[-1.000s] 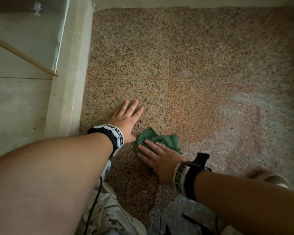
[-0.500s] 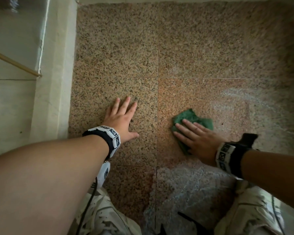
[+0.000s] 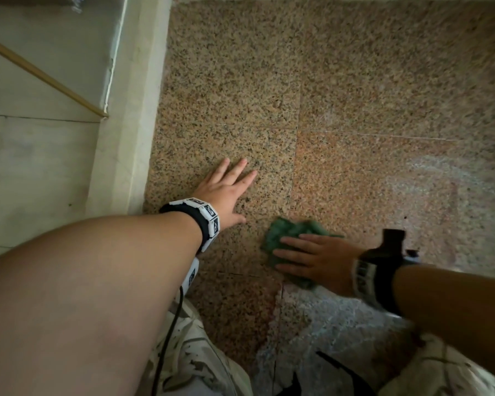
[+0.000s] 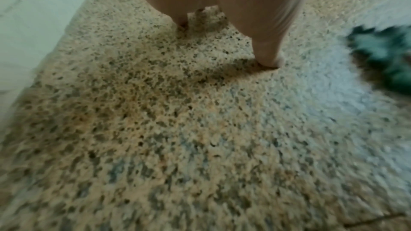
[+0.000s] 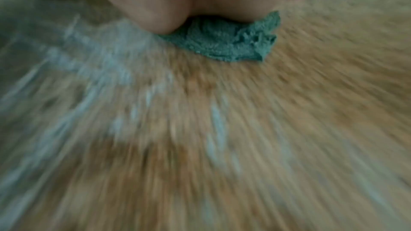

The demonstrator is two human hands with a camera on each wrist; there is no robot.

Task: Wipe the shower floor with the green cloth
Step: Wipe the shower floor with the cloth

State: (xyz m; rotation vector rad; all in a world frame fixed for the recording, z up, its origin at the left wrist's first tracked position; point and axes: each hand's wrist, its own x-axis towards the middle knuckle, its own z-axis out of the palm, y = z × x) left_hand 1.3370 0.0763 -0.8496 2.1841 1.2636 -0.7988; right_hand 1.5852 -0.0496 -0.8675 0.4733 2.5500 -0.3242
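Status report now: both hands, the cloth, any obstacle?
Left hand flat on shower floor, holding nothing. Right hand pressing green cloth onto floor, fingers straight. Nothing in the way.

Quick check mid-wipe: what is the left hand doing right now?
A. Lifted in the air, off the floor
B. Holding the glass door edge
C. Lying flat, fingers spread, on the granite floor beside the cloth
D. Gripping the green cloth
C: in the head view the left hand lies flat on the speckled shower floor, apart from the green cloth, which the right hand presses down with straight fingers.
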